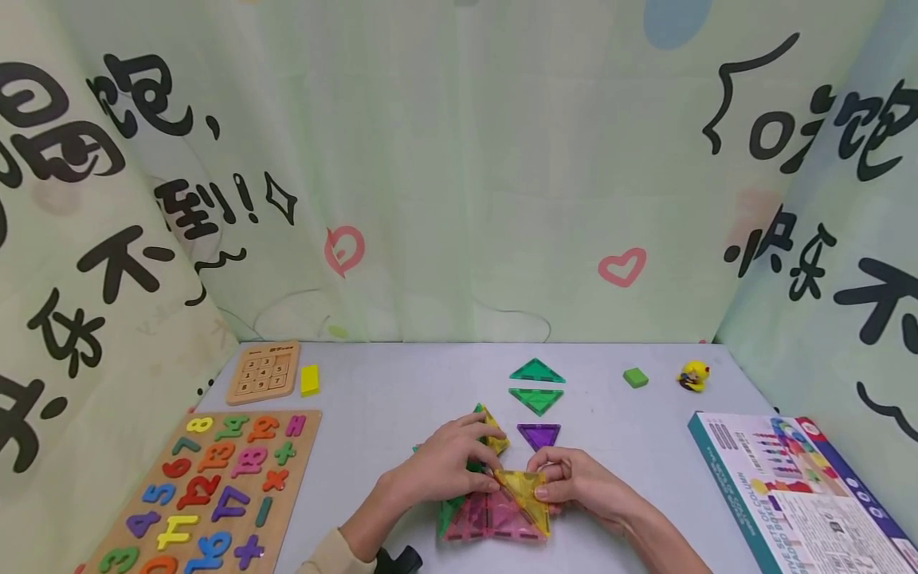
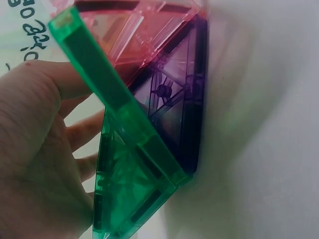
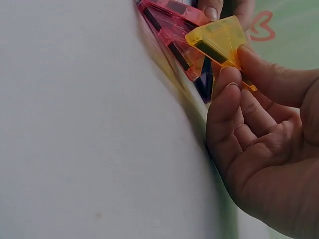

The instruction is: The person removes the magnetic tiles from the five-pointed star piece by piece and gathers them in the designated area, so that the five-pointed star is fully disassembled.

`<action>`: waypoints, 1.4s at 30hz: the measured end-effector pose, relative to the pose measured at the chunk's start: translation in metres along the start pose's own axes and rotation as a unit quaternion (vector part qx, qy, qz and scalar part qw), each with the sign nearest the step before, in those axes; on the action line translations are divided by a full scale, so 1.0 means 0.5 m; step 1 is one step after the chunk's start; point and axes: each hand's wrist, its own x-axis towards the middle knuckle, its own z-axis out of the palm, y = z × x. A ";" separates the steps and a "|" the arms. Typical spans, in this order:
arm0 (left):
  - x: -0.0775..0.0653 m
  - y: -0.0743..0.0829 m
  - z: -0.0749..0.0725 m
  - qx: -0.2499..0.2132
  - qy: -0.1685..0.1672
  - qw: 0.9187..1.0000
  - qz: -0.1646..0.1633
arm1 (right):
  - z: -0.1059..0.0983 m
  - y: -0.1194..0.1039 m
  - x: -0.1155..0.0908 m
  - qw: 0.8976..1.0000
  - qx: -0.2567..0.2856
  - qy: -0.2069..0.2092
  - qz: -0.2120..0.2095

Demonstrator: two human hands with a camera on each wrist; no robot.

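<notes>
A person's two hands meet over a small build of see-through plastic tiles on a pale table [image 1: 402, 391]. The right hand [image 1: 584, 486] pinches a yellow triangle [image 1: 527, 494] between thumb and fingers, above the near right side of the build; whether it touches the pieces beneath is hard to tell. The left hand [image 1: 448, 454] arches over the other side, fingers bent; whether they grip a tile cannot be told. Pink tiles [image 1: 490, 518] sit between the hands on the near side, green tiles [image 2: 132, 184] beside the left palm, and a purple tile [image 2: 172, 99] next to them. Another yellow tile [image 1: 496, 434] rises by the left fingertips.

Just beyond the right fingers lies a loose purple triangle [image 1: 539, 435], with two green triangles [image 1: 536, 401] farther out. A green block [image 1: 635, 377] and a toy duck [image 1: 694, 375] stand beyond the right hand, a printed box [image 1: 810, 486] to its right. Left of the left hand is a number board [image 1: 304, 446]; beyond that, a yellow block [image 1: 309, 380].
</notes>
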 end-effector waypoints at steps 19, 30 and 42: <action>-0.008 -0.005 0.007 0.002 0.007 1.000 -0.009 | -0.168 -0.054 -0.027 0.901 -0.277 0.333 0.027; -0.002 -0.001 0.010 0.004 0.005 1.000 -0.002 | -0.215 -0.027 0.020 0.833 -0.376 0.400 0.063; -0.002 0.006 0.004 0.006 0.004 1.000 -0.004 | -0.122 -0.045 -0.002 0.829 -0.407 0.380 -0.051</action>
